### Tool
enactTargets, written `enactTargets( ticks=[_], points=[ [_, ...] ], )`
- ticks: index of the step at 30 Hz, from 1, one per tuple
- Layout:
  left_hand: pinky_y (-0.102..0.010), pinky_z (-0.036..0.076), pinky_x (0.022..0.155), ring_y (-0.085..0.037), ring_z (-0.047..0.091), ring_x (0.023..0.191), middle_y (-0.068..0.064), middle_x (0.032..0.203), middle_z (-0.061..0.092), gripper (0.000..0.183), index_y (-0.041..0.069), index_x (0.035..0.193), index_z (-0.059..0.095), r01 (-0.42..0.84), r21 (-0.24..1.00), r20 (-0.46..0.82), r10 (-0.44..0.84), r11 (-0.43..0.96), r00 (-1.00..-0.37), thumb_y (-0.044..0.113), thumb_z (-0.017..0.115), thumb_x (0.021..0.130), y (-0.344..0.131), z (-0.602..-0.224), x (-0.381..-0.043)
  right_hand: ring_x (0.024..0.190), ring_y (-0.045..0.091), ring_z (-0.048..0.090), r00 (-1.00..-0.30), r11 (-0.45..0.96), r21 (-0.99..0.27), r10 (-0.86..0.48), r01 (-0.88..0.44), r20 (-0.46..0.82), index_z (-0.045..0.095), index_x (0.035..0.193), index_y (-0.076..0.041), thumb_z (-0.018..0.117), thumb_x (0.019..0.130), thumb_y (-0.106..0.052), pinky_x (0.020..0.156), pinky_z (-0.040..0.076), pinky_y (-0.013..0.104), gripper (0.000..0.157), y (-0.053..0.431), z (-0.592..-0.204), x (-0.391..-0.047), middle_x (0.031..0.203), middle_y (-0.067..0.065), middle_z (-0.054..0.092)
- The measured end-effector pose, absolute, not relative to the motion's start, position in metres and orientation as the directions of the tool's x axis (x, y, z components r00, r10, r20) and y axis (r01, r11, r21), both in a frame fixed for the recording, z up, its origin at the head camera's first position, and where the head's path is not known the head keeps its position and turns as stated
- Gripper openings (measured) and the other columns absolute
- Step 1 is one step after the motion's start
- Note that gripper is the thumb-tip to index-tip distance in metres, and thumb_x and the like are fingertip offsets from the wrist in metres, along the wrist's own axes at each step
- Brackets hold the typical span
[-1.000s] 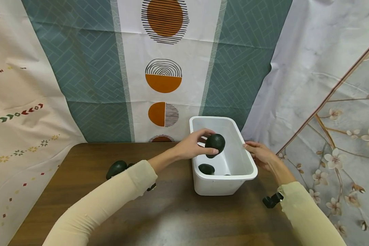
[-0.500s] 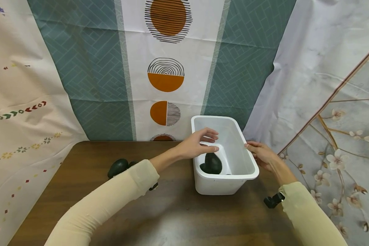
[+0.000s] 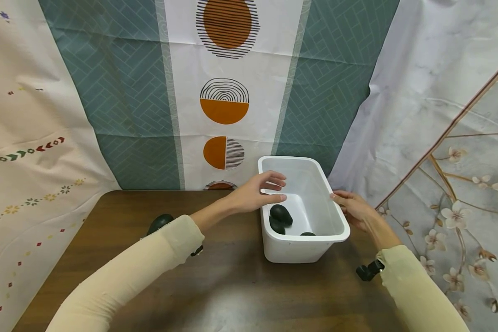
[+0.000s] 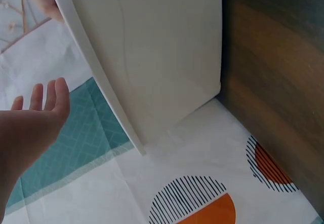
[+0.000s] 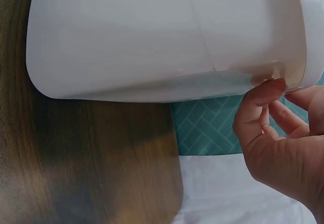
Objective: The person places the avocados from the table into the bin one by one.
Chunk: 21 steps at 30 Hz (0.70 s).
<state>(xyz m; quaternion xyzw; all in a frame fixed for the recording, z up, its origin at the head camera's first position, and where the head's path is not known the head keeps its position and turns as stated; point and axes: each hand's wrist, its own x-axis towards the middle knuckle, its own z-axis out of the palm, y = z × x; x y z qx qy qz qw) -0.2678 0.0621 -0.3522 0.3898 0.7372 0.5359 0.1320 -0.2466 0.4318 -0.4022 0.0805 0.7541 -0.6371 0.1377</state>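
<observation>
A white plastic bin (image 3: 296,251) stands on the brown table. Inside, two dark green avocados (image 3: 281,213) lie together at the left wall, and the front rim hides most of another dark avocado (image 3: 308,234). My left hand (image 3: 257,192) hovers at the bin's left rim, fingers extended and apart from the thumb, holding nothing. With thumb and fingers, my right hand (image 3: 352,210) pinches the bin's right rim; the right wrist view shows a curled finger against the outer wall (image 5: 152,46). Another avocado (image 3: 159,222) lies on the table, partly covered by my left sleeve.
The wooden table (image 3: 216,286) reaches back to a hanging patterned cloth (image 3: 222,46), close behind the bin. A floral cloth (image 3: 452,216) hangs along the right side, and a cream cloth (image 3: 33,184) along the left.
My left hand has let go of an avocado, which dropped into the bin and settled at the left wall. The hand has then drawn back slightly left. My right hand stays on the rim.
</observation>
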Motion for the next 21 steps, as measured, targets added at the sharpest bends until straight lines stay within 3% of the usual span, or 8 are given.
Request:
enactTargets(
  ticks=[12,21],
  points=[
    [-0.052,0.044,0.115,-0.027,0.057,0.137,-0.004,0.144,0.060,0.057,0.016,0.148,0.055,0.467,0.869,0.212,0.730,0.163,-0.649,0.029,0.078,0.098,0.035,-0.345,-0.268,0.101,0.015,0.068,-0.949,0.167,-0.940,-0.062,0.296,-0.310,0.036,0.159,0.003,0.059,0.111,-0.030,0.086,0.059,0.036,0.063,0.431,-0.401,-0.246,0.119,0.002,0.067],
    [-0.042,0.048,0.113,-0.027,0.055,0.139,-0.004,0.148,0.059,0.061,0.019,0.150,0.054,0.470,0.853,0.186,0.711,0.226,-0.678,0.033,0.080,0.097,0.007,-0.346,-0.270,0.102,0.016,0.068,-0.949,0.176,-0.938,-0.052,0.299,-0.312,0.036,0.160,0.003,0.059,0.111,-0.030,0.086,0.059,0.035,0.063,0.430,-0.400,-0.245,0.121,0.003,0.066]
  ],
)
